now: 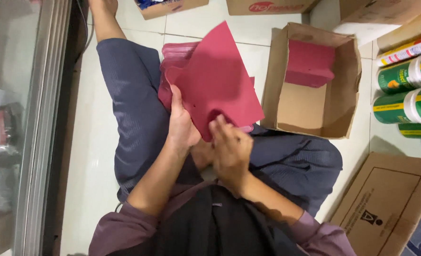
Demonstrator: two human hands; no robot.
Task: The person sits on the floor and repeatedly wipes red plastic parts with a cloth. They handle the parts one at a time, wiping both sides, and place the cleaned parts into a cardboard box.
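Fingers [177, 95] of the left hand [182, 124] are clamped on the left edge of a dark red sheet [220, 80], thumb side toward the camera, while the fingers [222, 130] of the right hand [229, 151] pinch its lower corner; both hands are grasping the same sheet. It is held above the lap, tilted, with its top corner pointing away from the person. The sheet looks thin, light and flexible, like felt or non-woven fabric: it bends at the grip without creasing sharply, so it should not be fragile, though it will likely flop if held at one point only. Judged best hold: two edge pinches set well apart, as shown. Behind it, a stack of similar red pieces [172, 59] rests on the left thigh, touching the held sheet's far side. To the right, just beside the knee, stands an open cardboard box [277, 80] with a red stack [310, 61] leaning in its far corner; its near half offers free room. Green cylindrical containers [405, 90] lie farther right, and a flattened carton [386, 199] lies below them. A glass cabinet front [40, 128] bounds the left side, leaving a strip of tiled floor [92, 156] between.
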